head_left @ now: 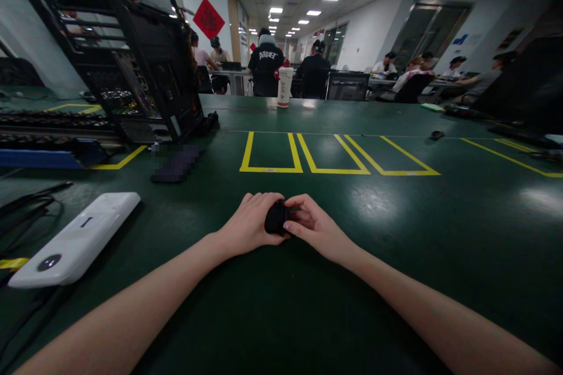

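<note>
A small black round object (pixel 275 218) is held between both hands, just above or on the green table (pixel 290 304). My left hand (pixel 251 220) wraps round its left side, with the thumb below and the fingers over the top. From the right, my right hand (pixel 314 227) pinches its edge with thumb and fingertips. Where the hands meet, part of the object is hidden, and what it is cannot be made out. Beyond the hands, yellow tape outlines (pixel 271 170) mark the tabletop.
At the left lie a white device (pixel 83 240) and black cables (pixel 26 211). A black computer case (pixel 145 64) stands behind a dark flat item (pixel 177 164). A white bottle (pixel 284 88) is at the far edge, a small black ring (pixel 437 135) at the right. Several people sit beyond.
</note>
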Tool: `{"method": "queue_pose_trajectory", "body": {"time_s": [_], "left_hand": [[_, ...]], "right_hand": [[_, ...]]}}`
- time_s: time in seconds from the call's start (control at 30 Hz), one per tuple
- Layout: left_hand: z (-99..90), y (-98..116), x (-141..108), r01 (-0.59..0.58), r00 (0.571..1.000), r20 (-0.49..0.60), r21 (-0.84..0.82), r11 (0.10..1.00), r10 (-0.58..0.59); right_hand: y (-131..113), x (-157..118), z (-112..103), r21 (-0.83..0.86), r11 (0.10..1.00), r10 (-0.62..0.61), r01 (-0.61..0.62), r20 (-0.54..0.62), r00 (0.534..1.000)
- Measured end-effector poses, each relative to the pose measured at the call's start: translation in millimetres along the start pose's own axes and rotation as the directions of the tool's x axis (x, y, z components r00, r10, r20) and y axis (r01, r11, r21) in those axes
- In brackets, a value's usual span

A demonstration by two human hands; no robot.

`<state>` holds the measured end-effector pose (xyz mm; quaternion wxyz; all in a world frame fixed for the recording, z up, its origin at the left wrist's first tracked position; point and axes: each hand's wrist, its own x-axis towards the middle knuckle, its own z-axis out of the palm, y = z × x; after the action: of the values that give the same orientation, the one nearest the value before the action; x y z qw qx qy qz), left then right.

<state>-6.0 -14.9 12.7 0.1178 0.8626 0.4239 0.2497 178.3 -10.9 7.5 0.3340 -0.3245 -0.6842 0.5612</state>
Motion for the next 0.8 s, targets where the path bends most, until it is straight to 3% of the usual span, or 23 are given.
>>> {"method": "queue_pose_trajectory", "body": {"time_s": [0.23,0.63,0.8], "left_hand": [[-0.6,-1.4,-0.2,-0.008,1.0,0.016,-0.007,1.0,0.008],[1.4,-0.1,0.4,-0.005,1.0,0.0,0.006,1.0,0.005],[-0.5,-0.2,0.9,-0.006,1.0,0.01,0.013,1.0,0.006]], "right_hand": [[-5.0,-3.1,-3.0,-0.003,1.0,0.015,-0.015,0.062,0.998],[-4.8,-0.5,0.6,-0.021,1.0,0.004,-0.004,0.005,1.0],[-6.3,-2.6,-1.9,-0.038,0.999,0.012,-0.01,0.039,0.999]]}}
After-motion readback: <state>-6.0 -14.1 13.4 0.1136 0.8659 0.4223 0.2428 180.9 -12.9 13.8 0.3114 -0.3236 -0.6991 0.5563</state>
